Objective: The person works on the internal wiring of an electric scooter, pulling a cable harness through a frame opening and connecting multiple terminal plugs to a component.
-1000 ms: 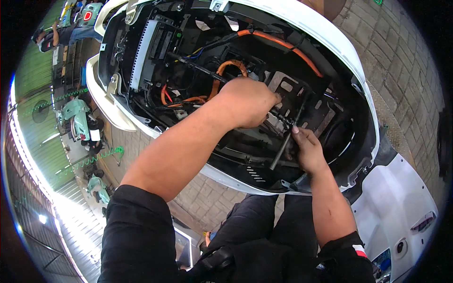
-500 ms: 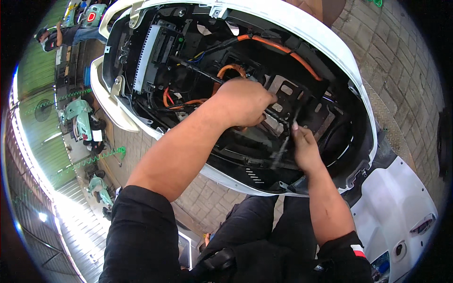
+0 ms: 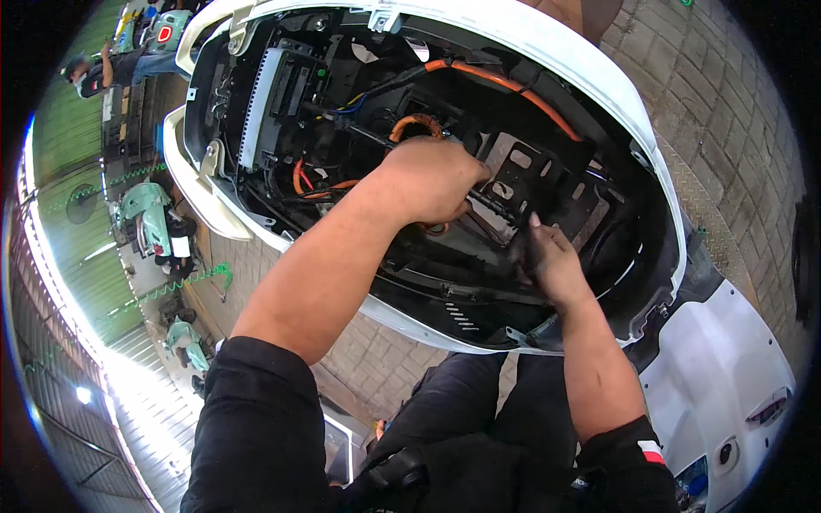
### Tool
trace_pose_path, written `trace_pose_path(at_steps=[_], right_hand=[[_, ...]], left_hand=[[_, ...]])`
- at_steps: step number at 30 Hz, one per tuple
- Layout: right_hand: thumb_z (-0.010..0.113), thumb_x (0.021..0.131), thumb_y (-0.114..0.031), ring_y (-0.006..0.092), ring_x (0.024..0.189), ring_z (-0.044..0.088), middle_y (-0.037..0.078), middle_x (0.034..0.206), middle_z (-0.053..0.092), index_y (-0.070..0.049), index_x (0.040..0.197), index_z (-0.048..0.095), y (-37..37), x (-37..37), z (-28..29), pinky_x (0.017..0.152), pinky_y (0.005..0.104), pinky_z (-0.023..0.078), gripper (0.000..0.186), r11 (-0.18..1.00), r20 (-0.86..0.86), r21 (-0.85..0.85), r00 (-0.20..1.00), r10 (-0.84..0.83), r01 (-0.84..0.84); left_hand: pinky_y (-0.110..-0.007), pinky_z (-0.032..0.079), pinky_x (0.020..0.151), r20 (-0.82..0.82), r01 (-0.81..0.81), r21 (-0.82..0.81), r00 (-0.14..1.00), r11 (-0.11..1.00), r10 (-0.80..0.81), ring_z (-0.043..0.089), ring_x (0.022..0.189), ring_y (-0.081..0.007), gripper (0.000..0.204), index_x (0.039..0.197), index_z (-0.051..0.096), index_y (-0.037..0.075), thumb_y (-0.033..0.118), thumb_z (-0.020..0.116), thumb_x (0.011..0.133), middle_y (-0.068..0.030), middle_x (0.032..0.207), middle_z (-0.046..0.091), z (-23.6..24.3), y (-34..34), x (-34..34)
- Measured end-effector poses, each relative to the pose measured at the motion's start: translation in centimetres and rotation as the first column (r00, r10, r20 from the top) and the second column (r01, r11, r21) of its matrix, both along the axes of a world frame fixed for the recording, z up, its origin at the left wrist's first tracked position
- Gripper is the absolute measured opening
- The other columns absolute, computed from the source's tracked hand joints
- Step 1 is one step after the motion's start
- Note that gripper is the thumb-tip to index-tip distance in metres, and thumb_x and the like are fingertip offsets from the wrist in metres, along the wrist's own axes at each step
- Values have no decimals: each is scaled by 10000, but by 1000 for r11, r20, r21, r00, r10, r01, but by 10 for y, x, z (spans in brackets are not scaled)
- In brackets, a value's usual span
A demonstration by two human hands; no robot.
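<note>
Both my hands are inside the open white body shell (image 3: 590, 64) of a scooter. My left hand (image 3: 436, 179) is closed around a black cable (image 3: 492, 203), which comes out past its fingers toward the right hand. My right hand (image 3: 556, 265) is closed at the cable's far end, thumb raised. A dark, motion-smeared thing hangs at its fingers; I cannot tell its kind. Under the hands lies a black metal plate with slots (image 3: 547, 184). An orange cable (image 3: 505, 81) runs along the far side, and a looped orange cable (image 3: 416, 126) sits just beyond my left hand.
A finned silver-edged box (image 3: 263, 107) is fixed at the shell's left end. At the lower right is a loose white panel (image 3: 705, 368). Green scooters (image 3: 145, 218) and a person (image 3: 107, 73) are at the far left. Paving (image 3: 710, 111) surrounds the shell.
My left hand has shifted slightly left. My right hand has turned a little, and the streaked blur below it is now a darker smear close against its fingers.
</note>
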State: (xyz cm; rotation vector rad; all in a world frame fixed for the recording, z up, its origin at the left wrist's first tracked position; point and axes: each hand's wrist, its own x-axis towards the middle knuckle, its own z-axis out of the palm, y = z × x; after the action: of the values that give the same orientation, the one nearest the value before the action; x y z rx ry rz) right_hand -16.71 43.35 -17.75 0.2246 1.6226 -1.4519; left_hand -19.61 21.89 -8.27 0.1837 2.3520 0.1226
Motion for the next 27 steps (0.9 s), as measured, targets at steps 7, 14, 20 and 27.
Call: trace_pose_path(at_steps=[7, 14, 20, 27], right_hand=[[633, 919, -192, 219, 867, 623, 205, 998, 661, 57, 1095, 587, 17, -6, -12, 812, 336, 487, 308, 987, -642, -71, 764, 65, -143], [570, 965, -218, 202, 974, 580, 132, 1048, 639, 83, 1160, 566, 7, 4, -23, 887, 326, 452, 358, 996, 13, 55, 997, -76, 75], [577, 986, -304, 230, 946, 627, 167, 1059, 675, 77, 1215, 540, 10, 8, -9, 871, 330, 483, 446, 993, -386, -56, 919, 77, -106], [561, 990, -281, 203, 801, 621, 143, 951, 654, 57, 1138, 574, 16, -2, -34, 758, 300, 503, 369, 983, 450, -177, 892, 38, 47]], left_hand=[[-452, 538, 799, -6, -53, 35, 999, 998, 54, 669, 907, -356, 377, 1104, 688, 139, 209, 746, 738, -158, 931, 700, 5, -1, -3], [-450, 536, 818, 36, -60, 20, 998, 998, 59, 666, 940, -349, 394, 1124, 679, 136, 200, 740, 740, -167, 968, 698, 5, -3, -5], [-446, 535, 824, -4, -89, 7, 996, 996, 89, 664, 953, -346, 423, 1156, 668, 129, 202, 739, 745, -167, 977, 697, 5, -7, -3], [-439, 530, 843, 32, -65, -16, 997, 998, 66, 662, 959, -347, 412, 1139, 682, 125, 216, 751, 743, -169, 981, 697, 7, -7, -6]])
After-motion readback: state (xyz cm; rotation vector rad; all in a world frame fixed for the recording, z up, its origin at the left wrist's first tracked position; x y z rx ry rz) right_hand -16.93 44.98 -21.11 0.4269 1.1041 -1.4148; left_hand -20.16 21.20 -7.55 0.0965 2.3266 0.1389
